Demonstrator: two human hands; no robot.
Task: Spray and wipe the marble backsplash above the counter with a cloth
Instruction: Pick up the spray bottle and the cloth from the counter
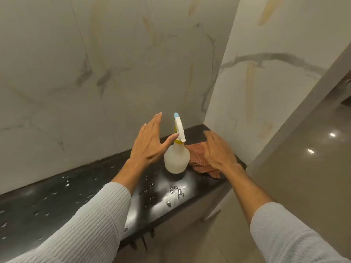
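Your left hand [150, 141] is flat and unclenched, fingers together and pointing up toward the wall, thumb spread to the right. The thumb tip sits at the neck of the bottle [177, 157]; whether it touches cannot be told, and nothing is gripped. Your right hand [218, 150] lies palm down, fingers spread, pressed flat on the cloth [197, 158]; it rests on the fabric and has not gathered it. Both forearms reach forward over the front edge of the counter [57, 198], sleeves [91, 221] pushed back from the wrists.

The bottle stands upright near the counter's right end, nozzle aimed at the backsplash [106, 63]. The cloth lies crumpled just right of it, touching its base, close to the right corner where the counter meets the side wall [266, 73]. Water drops are scattered over the dark counter surface in front of the bottle and to its left.

Judgement: the step in hand is taking up the tools; spraying has not visibly begun on the backsplash, which shows no streaks I can make out. The next move calls for your left hand to close round the bottle's neck with a finger on the trigger, and your right to bunch the cloth into a firm pad.
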